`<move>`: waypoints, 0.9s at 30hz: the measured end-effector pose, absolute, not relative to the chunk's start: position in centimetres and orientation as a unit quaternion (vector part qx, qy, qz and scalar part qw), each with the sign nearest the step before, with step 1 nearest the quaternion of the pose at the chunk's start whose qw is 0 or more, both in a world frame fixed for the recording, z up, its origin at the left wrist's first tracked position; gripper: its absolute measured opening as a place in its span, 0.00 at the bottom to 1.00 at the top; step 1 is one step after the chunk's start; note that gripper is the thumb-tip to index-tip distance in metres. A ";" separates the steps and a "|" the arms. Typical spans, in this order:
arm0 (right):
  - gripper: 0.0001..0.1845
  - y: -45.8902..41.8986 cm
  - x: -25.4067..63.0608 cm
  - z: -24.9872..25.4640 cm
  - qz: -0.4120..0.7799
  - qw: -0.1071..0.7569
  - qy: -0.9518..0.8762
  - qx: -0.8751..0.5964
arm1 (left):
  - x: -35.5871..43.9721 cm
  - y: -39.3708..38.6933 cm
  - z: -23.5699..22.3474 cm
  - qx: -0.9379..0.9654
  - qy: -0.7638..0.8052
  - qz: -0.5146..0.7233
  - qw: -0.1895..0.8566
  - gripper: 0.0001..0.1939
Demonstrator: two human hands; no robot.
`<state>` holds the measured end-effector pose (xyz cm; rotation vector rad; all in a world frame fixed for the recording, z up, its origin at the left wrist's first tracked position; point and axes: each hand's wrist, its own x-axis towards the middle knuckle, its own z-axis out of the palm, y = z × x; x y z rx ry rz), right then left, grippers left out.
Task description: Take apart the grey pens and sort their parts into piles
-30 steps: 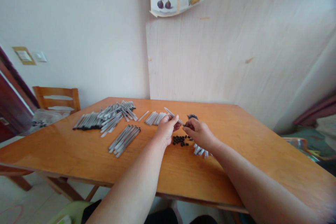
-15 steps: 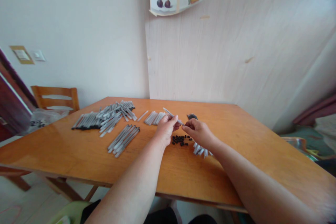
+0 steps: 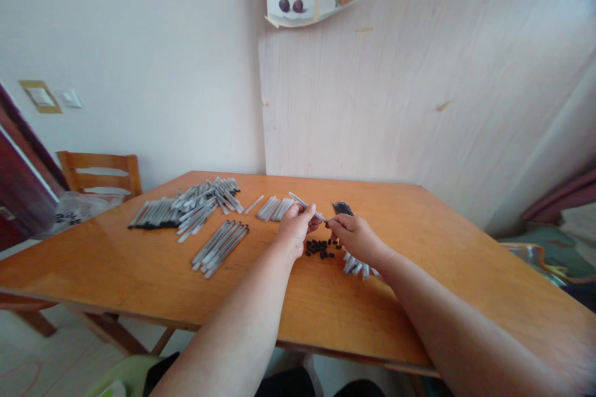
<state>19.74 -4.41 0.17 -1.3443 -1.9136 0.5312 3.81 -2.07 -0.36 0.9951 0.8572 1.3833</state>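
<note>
My left hand [image 3: 297,226] is closed around a pale, see-through pen barrel [image 3: 298,200], which slants up to the left between thumb and fingers. At the barrel's lower right end a small black pen plug [image 3: 326,224] shows, and my right hand [image 3: 351,232] pinches there with its fingertips. Loose black plugs [image 3: 319,248] lie on the table just below the two hands. Under my right wrist is a bunch of pale pieces like pen caps [image 3: 356,265], partly covered. Thin dark refills [image 3: 342,207] lie behind my right hand.
On the wooden table [image 3: 261,298], a row of clear barrels [image 3: 274,208] lies beyond my left hand. Farther left are a group of dark-ended pens [image 3: 220,248] and a large heap of pens [image 3: 205,198]. A chair [image 3: 97,173] stands past the left edge.
My right hand has shifted slightly right, and the black plug now shows at the barrel's end. More of the dark refills is visible. My left hand stays almost still.
</note>
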 end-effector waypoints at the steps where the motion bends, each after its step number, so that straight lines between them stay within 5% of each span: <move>1: 0.17 -4.4 19.7 0.1 0.196 0.368 -0.745 -0.521 | 3.8 -2.1 -0.4 0.425 0.367 0.590 0.580 0.15; 15: 0.12 -4.3 19.8 0.0 0.154 0.398 -0.733 -0.529 | 4.0 -2.1 -0.5 0.421 0.367 0.576 0.597 0.16; 21: 0.17 -4.3 19.9 0.0 0.197 0.372 -0.740 -0.525 | 4.0 -2.1 -0.4 0.416 0.370 0.577 0.598 0.15; 27: 0.09 -4.5 19.8 0.3 0.147 0.393 -0.741 -0.524 | 4.0 -2.2 -0.4 0.411 0.369 0.578 0.601 0.16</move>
